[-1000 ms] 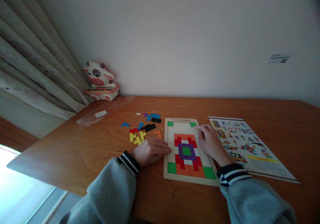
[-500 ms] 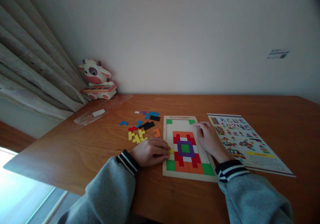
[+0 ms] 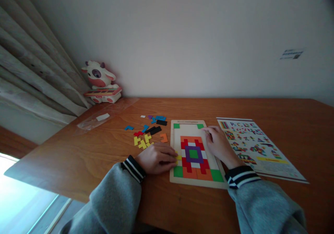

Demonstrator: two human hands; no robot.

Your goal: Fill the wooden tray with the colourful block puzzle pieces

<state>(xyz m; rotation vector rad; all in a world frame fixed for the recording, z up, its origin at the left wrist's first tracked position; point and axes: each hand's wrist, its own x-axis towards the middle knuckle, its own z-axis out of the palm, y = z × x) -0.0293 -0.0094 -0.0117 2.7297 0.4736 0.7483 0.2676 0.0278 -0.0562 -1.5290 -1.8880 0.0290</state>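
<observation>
A wooden puzzle board (image 3: 194,184) lies flat on the table between my hands. Orange, red, white and purple pieces form a pattern around a green square (image 3: 193,154), and green pieces sit in the board's corners. My left hand (image 3: 158,158) is at the board's left side, fingers closed on a yellow puzzle piece (image 3: 179,158) that shows partly past the fingertips. Over the right edge, below the upper right green piece (image 3: 200,126), my right hand (image 3: 218,144) has its fingers drawn together. Whatever they may hold is hidden.
Loose blue, black, yellow, red and orange pieces (image 3: 153,130) lie left of the board. A printed pattern sheet (image 3: 257,147) is to the right. Farther back on the left are a clear plastic bag (image 3: 88,122) and a cow toy with a keyboard (image 3: 103,84), beside a curtain (image 3: 39,60).
</observation>
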